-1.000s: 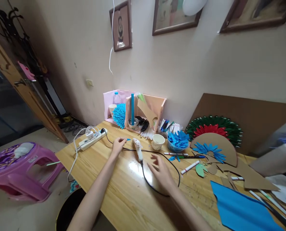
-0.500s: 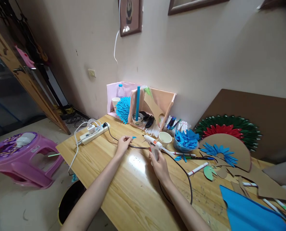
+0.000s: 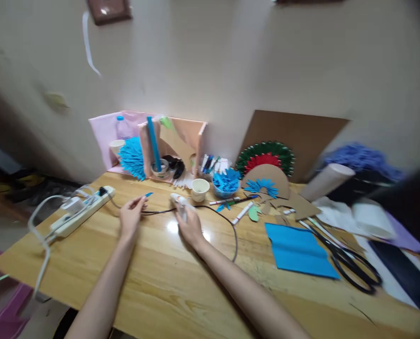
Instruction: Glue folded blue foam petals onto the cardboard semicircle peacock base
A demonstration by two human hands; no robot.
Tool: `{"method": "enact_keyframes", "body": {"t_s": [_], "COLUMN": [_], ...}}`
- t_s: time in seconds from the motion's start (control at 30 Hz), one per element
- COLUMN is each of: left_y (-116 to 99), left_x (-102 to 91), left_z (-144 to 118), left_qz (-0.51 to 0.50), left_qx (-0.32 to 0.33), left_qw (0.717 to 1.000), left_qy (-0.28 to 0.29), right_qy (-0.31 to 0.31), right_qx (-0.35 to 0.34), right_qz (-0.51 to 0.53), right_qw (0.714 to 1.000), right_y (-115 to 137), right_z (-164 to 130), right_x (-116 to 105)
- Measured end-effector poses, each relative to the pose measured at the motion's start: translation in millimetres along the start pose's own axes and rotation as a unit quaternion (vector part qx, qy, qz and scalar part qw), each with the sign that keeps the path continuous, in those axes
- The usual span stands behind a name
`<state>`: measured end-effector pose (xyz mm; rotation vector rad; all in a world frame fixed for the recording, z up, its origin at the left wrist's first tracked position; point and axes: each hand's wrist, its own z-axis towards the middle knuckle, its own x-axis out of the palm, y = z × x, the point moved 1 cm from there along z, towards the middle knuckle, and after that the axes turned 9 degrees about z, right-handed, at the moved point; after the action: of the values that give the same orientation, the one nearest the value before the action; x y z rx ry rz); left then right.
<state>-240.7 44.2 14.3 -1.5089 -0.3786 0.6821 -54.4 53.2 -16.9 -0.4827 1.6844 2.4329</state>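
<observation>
Blue bits everywhere on this wooden table (image 3: 153,296), and one small blue petal (image 3: 148,194) is pinched in the left hand (image 3: 131,219). Fingertips are closed right down on it, so it's poking out past them toward the far edge. The right hand (image 3: 191,226) is curled round the handle of a white glue gun (image 3: 178,200), nozzle aimed roughly at the far left corner. Can't tell if a finger's on the trigger, it's kinda blurry. Gun and petal are near each other but not touching, both closer to the far edge than the near one.

A black cord (image 3: 227,220) loops around behind and right of the gun hand, and a white power strip (image 3: 80,214) lies along the left edge. Just past the gun there's a paper cup (image 3: 200,189), then a bowl (image 3: 225,194) heaped with more blue pieces. Farther right by the far edge, a cardboard semicircle (image 3: 279,178) has a fan of blue petals (image 3: 262,187) on it. Over toward the right edge, a blue sheet (image 3: 298,249) lies flat with black-handled scissors (image 3: 351,263) just beside it.
</observation>
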Motion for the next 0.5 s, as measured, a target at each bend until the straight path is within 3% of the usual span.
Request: {"method": "enact_keyframes", "body": {"t_s": [0.1,0.2,0.3,0.4,0.5], "left_y": [-2.1,-2.2,-6.5,-11.7,-10.8], "left_x": [-5.0,-2.6,1.8,-1.1,-12.2], "left_z": [4.6,7.3,2.2,-10.5,-27.8], "left_qz": [0.022,0.013,0.011,0.004,0.067], "left_qx": [0.001,-0.02,-0.029,-0.03,0.022], "left_qw": [0.998,0.998,0.998,0.998,0.994], "left_qy": [-0.05,-0.058,-0.05,-0.061,-0.085], "right_qy": [0.016,0.03,0.044,0.043,-0.023], "right_qx": [-0.003,0.008,-0.011,-0.086,-0.08], "right_qz": [-0.081,-0.144,-0.152,-0.119,-0.115], "right_qw": [0.997,0.989,0.987,0.988,0.99], "right_y": [-0.4,1.2,12.2,25.1,16.0], "right_z": [16.6,24.4,16.1,2.2,2.0], "right_x": [13.5,20.0,4.5,-51.3,-150.5]}}
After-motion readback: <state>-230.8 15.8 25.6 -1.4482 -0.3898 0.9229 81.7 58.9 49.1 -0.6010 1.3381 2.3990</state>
